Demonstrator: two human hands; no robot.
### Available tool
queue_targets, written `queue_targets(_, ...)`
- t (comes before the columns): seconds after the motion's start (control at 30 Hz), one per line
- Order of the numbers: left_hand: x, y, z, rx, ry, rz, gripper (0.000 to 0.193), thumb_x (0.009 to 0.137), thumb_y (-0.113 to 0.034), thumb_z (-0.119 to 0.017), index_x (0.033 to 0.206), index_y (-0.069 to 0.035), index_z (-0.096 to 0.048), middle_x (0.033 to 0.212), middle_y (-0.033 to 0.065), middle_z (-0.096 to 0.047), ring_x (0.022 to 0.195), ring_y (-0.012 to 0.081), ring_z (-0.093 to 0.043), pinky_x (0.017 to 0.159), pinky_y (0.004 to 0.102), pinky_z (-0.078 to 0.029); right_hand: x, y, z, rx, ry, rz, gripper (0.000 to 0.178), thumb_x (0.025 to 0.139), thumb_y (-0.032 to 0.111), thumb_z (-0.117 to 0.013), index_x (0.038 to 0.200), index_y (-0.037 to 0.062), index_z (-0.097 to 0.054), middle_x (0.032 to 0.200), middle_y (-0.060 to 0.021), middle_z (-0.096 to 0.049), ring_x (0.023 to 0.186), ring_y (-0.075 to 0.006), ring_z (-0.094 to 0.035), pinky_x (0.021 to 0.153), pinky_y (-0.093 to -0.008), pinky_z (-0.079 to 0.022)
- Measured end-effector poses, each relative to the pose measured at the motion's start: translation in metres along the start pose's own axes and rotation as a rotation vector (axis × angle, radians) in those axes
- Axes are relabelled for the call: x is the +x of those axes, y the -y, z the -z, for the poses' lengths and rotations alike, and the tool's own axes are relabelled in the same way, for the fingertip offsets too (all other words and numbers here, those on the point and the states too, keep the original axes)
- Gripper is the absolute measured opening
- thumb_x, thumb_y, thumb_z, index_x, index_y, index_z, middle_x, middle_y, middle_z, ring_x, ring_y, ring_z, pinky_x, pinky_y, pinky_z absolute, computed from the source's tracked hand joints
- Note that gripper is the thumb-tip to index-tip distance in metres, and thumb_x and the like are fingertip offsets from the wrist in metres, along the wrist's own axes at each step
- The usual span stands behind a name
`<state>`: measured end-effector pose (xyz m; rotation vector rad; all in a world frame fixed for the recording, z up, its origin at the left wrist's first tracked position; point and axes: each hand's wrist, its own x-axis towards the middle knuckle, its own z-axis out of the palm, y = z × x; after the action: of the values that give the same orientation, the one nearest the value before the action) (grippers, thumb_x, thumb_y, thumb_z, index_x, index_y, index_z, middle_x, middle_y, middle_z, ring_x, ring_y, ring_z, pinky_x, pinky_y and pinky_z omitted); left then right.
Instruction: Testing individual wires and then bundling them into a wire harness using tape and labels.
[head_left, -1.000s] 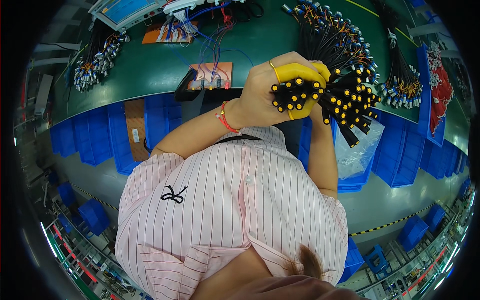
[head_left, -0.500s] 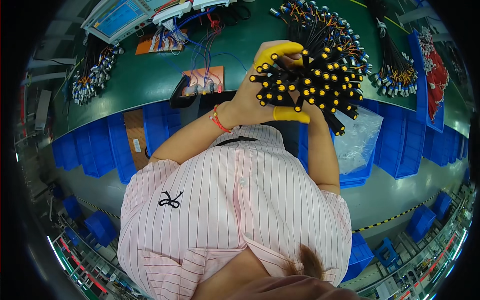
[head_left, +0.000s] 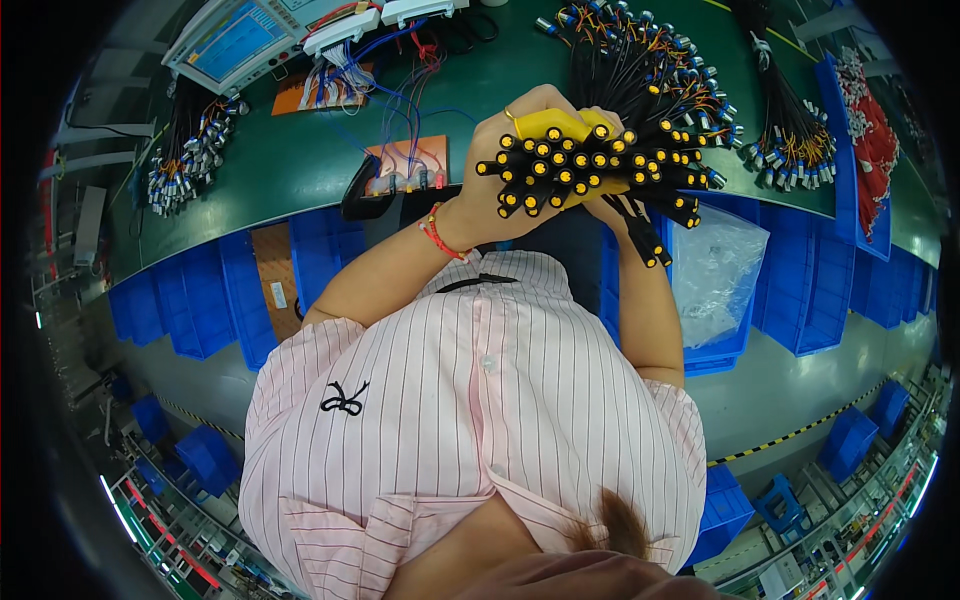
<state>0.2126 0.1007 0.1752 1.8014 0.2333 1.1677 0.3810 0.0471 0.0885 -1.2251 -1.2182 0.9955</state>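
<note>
A thick bundle of black cables (head_left: 560, 165) with round, yellow-centred ends pointing toward me is held above the bench's front edge. My left hand (head_left: 497, 140), wearing yellow finger covers, curls around its left side. From the right, my right hand (head_left: 606, 212) reaches under and behind the bundle, gripping its right part; most of its fingers are hidden by the cables. A few cables (head_left: 640, 235) hang lower, over the right wrist. Behind the hands, the cables' other ends (head_left: 690, 70), with silver-and-blue metal connectors and orange wires, lie fanned out on the green bench (head_left: 500, 60).
More cable bundles lie at the right (head_left: 795, 145) and left (head_left: 195, 140). A tester with a screen (head_left: 235, 45) stands back left, wired to an orange board (head_left: 410, 165). Blue bins (head_left: 800, 285) line the bench's underside; one holds clear plastic bags (head_left: 715, 270). A blue tray (head_left: 835, 110) holds red parts.
The cable ends have shifted slightly left and spread into a wider, flatter cluster, with a gap between left and right groups. The left thumb's yellow cover is now mostly behind cables.
</note>
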Motion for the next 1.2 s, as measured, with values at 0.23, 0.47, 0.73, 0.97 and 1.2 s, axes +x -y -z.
queue_targets(0.23,0.009,0.003,-0.005,-0.139,0.028,-0.061,0.029,0.076,-0.006,-0.078,0.099,0.004,-0.063,0.099,0.0101,-0.061,0.095,0.0229,-0.065,0.078,0.0297,-0.051,0.001,-0.001,0.0,-0.004,0.002,-0.004,0.077,0.077,0.026,-0.067,0.144,0.0033,-0.036,0.143,-0.0149,-0.042,0.135,-0.0269,-0.039,0.116,-0.0409,-0.023)
queue_targets(0.47,-0.006,0.014,-0.008,-0.19,-0.006,0.141,0.027,0.078,-0.003,-0.074,0.103,0.0,-0.064,0.103,0.0074,-0.062,0.096,0.0182,-0.064,0.081,0.0284,-0.052,-0.001,-0.002,-0.004,-0.011,0.001,-0.002,0.076,0.076,0.025,-0.067,0.143,0.0032,-0.037,0.143,-0.0145,-0.043,0.135,-0.0265,-0.04,0.115,-0.0406,-0.024)
queue_targets(0.73,0.015,-0.008,-0.005,-0.346,0.063,0.195,0.043,0.075,-0.006,-0.077,0.113,-0.002,-0.056,0.112,0.0051,-0.054,0.105,0.0129,-0.056,0.092,0.0266,-0.047,-0.001,0.002,0.004,-0.012,0.034,-0.018,0.075,0.076,0.024,-0.067,0.142,0.003,-0.038,0.142,-0.0141,-0.044,0.134,-0.026,-0.041,0.115,-0.0403,-0.025)
queue_targets(0.97,0.01,-0.01,0.0,-0.029,0.09,0.101,0.027,0.072,-0.011,-0.077,0.096,-0.003,-0.067,0.103,0.0041,-0.059,0.097,0.0195,-0.054,0.086,0.0309,-0.044,0.001,0.014,0.012,-0.025,0.112,-0.03,0.074,0.076,0.023,-0.066,0.142,0.0029,-0.04,0.141,-0.0137,-0.045,0.133,-0.0256,-0.042,0.115,-0.0401,-0.025)
queue_targets(1.2,0.004,-0.006,-0.003,0.008,0.023,-0.014,0.025,0.071,-0.011,-0.077,0.094,-0.001,-0.07,0.102,0.0069,-0.06,0.097,0.0233,-0.054,0.086,0.0337,-0.045,-0.001,0.017,0.008,-0.043,0.141,-0.032,0.073,0.076,0.022,-0.066,0.141,0.0028,-0.041,0.14,-0.0133,-0.046,0.133,-0.0251,-0.042,0.115,-0.0399,-0.026)
